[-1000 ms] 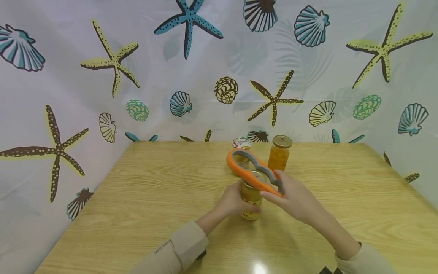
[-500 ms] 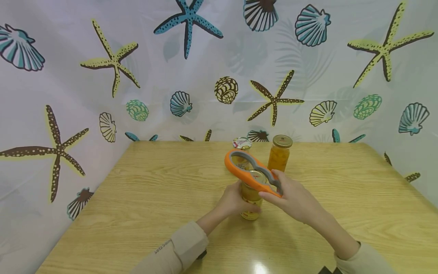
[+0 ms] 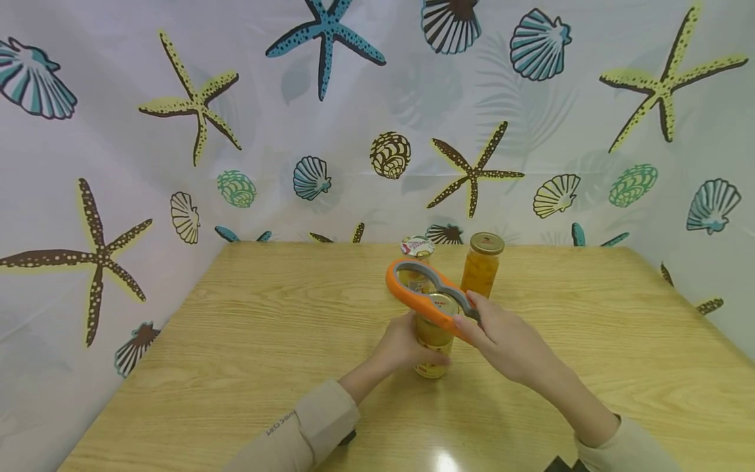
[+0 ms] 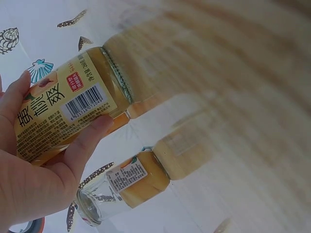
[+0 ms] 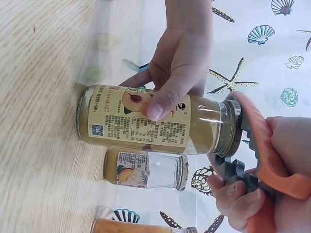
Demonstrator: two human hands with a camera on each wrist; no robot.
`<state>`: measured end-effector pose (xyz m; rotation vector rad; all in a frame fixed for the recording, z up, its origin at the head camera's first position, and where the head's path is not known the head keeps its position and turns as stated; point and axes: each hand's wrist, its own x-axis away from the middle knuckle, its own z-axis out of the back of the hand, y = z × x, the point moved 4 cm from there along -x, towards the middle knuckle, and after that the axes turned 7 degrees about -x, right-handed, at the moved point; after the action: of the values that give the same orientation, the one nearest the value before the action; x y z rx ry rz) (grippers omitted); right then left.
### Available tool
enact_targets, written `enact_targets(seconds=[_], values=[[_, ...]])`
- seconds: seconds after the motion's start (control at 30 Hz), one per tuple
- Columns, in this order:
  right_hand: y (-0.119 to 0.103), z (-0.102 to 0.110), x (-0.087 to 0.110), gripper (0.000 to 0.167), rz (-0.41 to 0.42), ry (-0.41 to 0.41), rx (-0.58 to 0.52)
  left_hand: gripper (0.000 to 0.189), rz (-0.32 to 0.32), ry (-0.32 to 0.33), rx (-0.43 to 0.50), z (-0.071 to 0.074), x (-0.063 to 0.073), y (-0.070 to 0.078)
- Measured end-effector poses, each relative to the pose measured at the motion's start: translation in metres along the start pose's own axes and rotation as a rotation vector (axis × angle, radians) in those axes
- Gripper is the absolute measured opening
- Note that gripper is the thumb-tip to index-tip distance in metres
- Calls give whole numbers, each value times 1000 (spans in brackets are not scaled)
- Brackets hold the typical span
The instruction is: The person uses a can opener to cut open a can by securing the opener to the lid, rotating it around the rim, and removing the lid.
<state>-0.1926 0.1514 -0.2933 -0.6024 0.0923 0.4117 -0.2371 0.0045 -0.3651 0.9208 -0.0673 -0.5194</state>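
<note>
A glass jar with a yellow peach label (image 5: 141, 116) stands upright on the wooden table. My left hand (image 3: 401, 347) wraps round its body, with the thumb across the label in the right wrist view. An orange jar opener with a grey toothed inside (image 3: 420, 304) sits at the jar's top. The metal lid (image 3: 446, 304) shows through the opener's opening, between its two arms. My right hand (image 3: 513, 344) grips the opener's handles on the right, fingers curled round them in the right wrist view. From above, the opener partly covers the jar's neck.
Behind the gripped jar stands a part-filled glass jar (image 5: 131, 167) with a patterned white lid (image 3: 417, 246). An orange-filled jar (image 3: 479, 270) with a gold lid is at the back right. A shell-and-starfish cloth (image 3: 354, 131) hangs along the table's far edge.
My right thumb has shifted up and inward on the handles, which look closer together. The opener has slid slightly left. My left hand and the jar stay in place.
</note>
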Motion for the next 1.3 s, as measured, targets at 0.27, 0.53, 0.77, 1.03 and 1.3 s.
enact_targets(seconds=[0.27, 0.53, 0.77, 1.03, 1.3], values=[[0, 1, -2, 62, -43, -31, -17, 68, 7, -1, -3, 0, 0, 0], [-5, 1, -1, 31, 23, -41, -5, 64, 28, 11, 18, -1, 0, 0], [-7, 0, 0, 26, 20, -65, 59, 60, 27, 27, 18, -3, 0, -2], [-11, 1, 1, 24, 9, -82, 80, 60, 32, 40, 3, -3, -1, -1], [-16, 0, 1, 22, 21, -70, 144, 60, 47, 47, -1, -2, -1, 1]])
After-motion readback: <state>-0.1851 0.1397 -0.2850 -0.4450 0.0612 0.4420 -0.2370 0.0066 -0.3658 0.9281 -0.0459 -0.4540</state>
